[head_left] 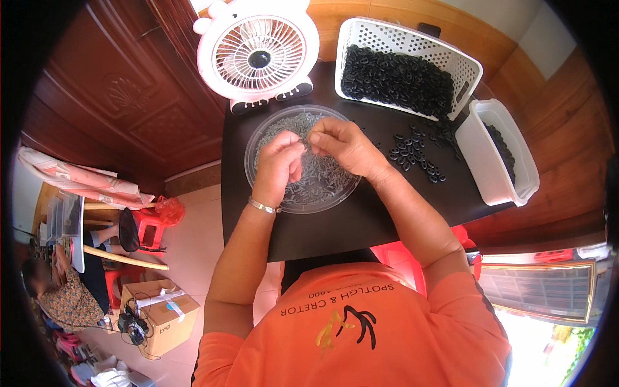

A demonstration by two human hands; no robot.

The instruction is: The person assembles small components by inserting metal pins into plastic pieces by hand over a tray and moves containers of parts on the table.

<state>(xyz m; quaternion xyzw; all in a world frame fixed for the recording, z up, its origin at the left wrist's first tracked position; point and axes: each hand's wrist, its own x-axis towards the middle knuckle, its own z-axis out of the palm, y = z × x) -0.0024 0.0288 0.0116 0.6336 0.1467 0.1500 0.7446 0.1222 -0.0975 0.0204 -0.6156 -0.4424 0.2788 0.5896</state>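
My left hand (282, 164) and my right hand (343, 143) meet above a round clear tub (298, 209) on the dark table. Small grey-clear pieces (322, 177), short and thin, fill the tub. Thumb and forefinger are pinched together on each hand, the fingertips nearly touching. Whatever they pinch is too small to make out. To the right of my right hand, a loose group of small black oval rings (412, 151) lies on the table. A bracelet circles my left wrist.
A white perforated basket (474, 69) full of black rings stands at the back, beside a white bin (493, 168) holding more. A pink-and-white fan (259, 59) stands at the back left. Beyond the table at left are a cardboard box (171, 322), red stools and a seated person.
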